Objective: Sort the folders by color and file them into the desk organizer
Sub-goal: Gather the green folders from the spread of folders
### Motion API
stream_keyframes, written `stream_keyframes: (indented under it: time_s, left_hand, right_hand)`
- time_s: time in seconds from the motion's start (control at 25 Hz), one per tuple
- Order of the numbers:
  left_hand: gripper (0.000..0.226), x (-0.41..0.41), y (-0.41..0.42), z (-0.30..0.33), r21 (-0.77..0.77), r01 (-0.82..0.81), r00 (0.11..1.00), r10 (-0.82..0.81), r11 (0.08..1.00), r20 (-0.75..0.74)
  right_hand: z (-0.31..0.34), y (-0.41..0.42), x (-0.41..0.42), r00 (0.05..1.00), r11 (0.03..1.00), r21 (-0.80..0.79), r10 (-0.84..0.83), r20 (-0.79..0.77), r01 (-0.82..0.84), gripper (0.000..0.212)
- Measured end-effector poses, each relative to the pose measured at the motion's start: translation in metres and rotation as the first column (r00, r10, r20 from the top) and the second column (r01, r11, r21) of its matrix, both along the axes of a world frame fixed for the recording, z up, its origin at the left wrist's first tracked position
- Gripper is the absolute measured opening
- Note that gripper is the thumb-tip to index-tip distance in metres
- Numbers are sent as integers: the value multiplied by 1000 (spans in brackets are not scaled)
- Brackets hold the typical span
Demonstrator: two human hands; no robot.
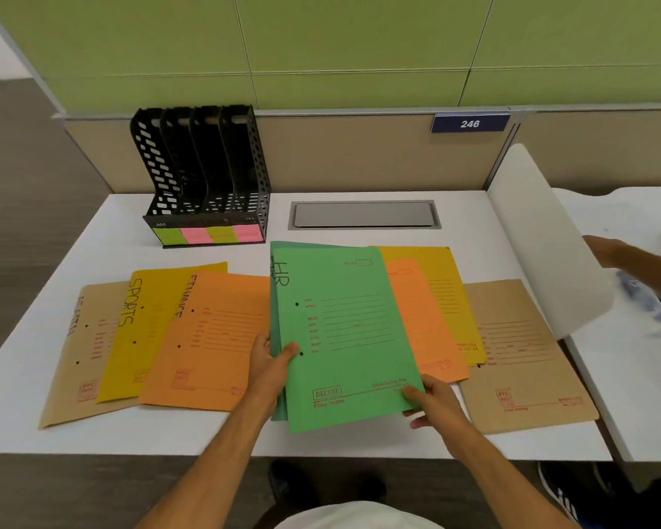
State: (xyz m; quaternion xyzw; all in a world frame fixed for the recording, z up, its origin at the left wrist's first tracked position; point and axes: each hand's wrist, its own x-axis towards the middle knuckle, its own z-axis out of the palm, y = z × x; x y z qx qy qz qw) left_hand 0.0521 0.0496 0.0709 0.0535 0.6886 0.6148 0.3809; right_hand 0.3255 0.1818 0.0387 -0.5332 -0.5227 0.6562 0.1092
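Two green paper folders [344,330] are held together above the middle of the white desk [214,437], the front one covering all but the left edge of the one behind, on which "HR" is handwritten. The left hand [271,366] is closed on the left edge of the pair, thumb on top and fingers underneath. The right hand [432,404] is pinching the lower right corner, thumb on the front face, fingers below.

To the left, three folders are fanned flat on the desk: an orange paper folder marked "FINANCE" [210,337] lies over a yellow paper folder marked "SPORTS" [146,326], which lies over a brown kraft folder [73,357]. To the right, a second orange folder [424,322] is partly hidden beneath the green pair and overlaps a second yellow folder [447,292]; a second brown kraft folder [519,360] is lowest, at the far right.

A black perforated plastic desk organizer [203,173] with four upright slots stands at the back left of the desk. Green and pink labels alternate along its base. No folder can be seen in any slot.

Another person's hand [607,252] is visible at the right edge, behind a white divider panel [542,246].
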Motion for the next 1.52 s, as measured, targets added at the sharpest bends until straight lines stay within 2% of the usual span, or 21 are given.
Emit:
stream_keyframes:
  time_s: [0.04,0.12,0.24,0.36,0.56,0.8,0.96,1.08,1.28,1.4,1.52]
  left_hand:
    - [37,-1,-3,1,5,5,1000,-5,1000,-4]
    - [31,-3,-9,2,7,23,1000,-23,1000,-20]
    - [27,-6,-17,7,19,48,999,-47,999,-28]
    - [22,-15,-24,11,43,71,997,-70,997,-21]
    - [22,-49,-43,23,77,83,997,-83,994,3]
    - [24,-124,-93,25,65,134,990,-136,989,28]
    - [29,-180,-136,5,1,185,983,-185,983,14]
    - [28,-226,-161,-16,-106,185,975,-196,977,-103]
    - [32,-309,-208,-51,-388,15,932,-154,921,-330]
    - [52,-357,-233,-77,-592,-80,903,-193,802,-384]
    - [81,-380,-244,-93,-770,-105,915,-243,629,-323]
  right_hand:
    - [-1,3,-1,998,998,57,-19,52,16,21]
    - [2,10,-7,995,993,96,-74,60,68,27]
    - [15,16,-25,995,999,-19,-43,-89,41,38]
    - [30,8,-48,984,996,-89,6,-176,-22,35]
    - [47,-13,-90,940,966,-260,-90,-331,1,35]
    - [55,-61,-162,929,976,-218,-63,-364,-19,44]
    - [49,-91,-208,943,983,-184,-66,-326,5,40]
    - [38,-106,-233,940,983,-184,-88,-329,27,39]
    - [30,-130,-255,932,975,-202,-159,-327,95,37]
    - [30,-134,-264,930,972,-196,-187,-315,129,37]
    - [29,-136,-268,928,965,-201,-223,-298,168,37]
